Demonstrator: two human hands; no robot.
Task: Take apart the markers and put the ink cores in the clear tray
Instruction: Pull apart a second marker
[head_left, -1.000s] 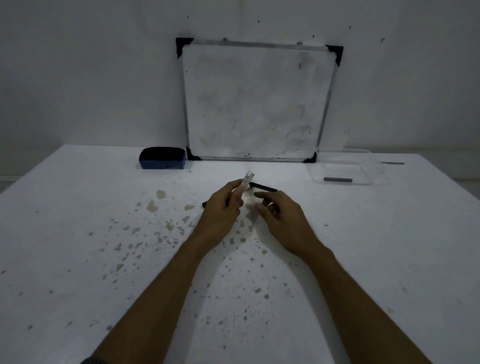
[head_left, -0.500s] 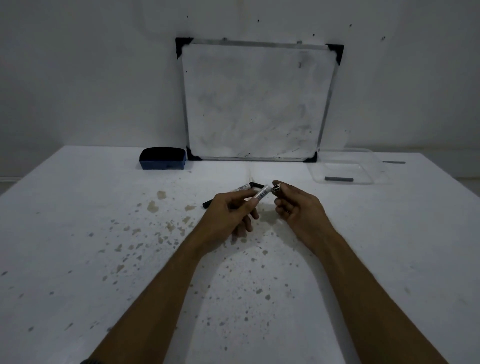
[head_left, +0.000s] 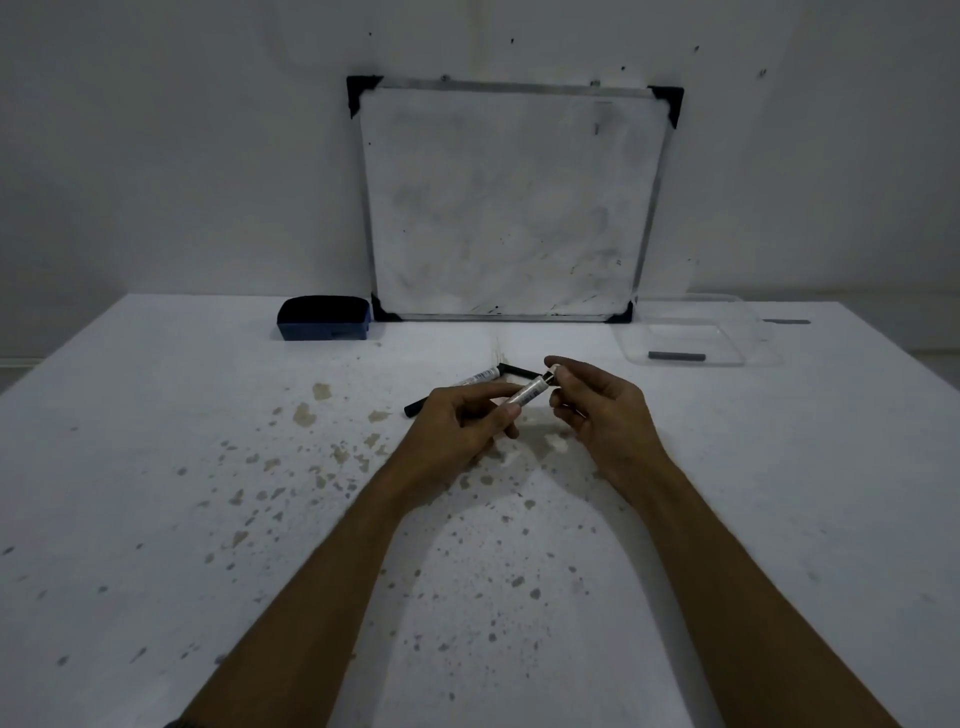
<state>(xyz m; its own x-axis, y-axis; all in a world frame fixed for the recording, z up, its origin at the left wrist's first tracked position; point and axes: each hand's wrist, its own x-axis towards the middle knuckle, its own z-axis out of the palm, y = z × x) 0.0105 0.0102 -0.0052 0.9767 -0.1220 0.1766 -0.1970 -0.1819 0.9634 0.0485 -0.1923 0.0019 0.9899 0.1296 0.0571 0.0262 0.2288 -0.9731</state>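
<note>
My left hand (head_left: 462, 426) grips a white marker barrel (head_left: 530, 391), tilted up to the right above the table. The thumb and fingers of my right hand (head_left: 597, 410) pinch the barrel's dark far end (head_left: 551, 374). Behind my hands a second marker (head_left: 478, 376) with a black end (head_left: 415, 408) lies on the table, touching a black stick-like piece (head_left: 517, 370). The clear tray (head_left: 748, 338) stands at the back right, and one dark ink core (head_left: 676, 356) lies in it.
A small whiteboard (head_left: 511, 202) leans on the wall at the back. A blue eraser (head_left: 324, 318) sits to its left. A thin dark piece (head_left: 787, 321) lies right of the tray. The white tabletop (head_left: 208, 493) is speckled with stains.
My left hand swung the marker barrel from upright to pointing right. My right hand rose from the table and closed on the barrel's end.
</note>
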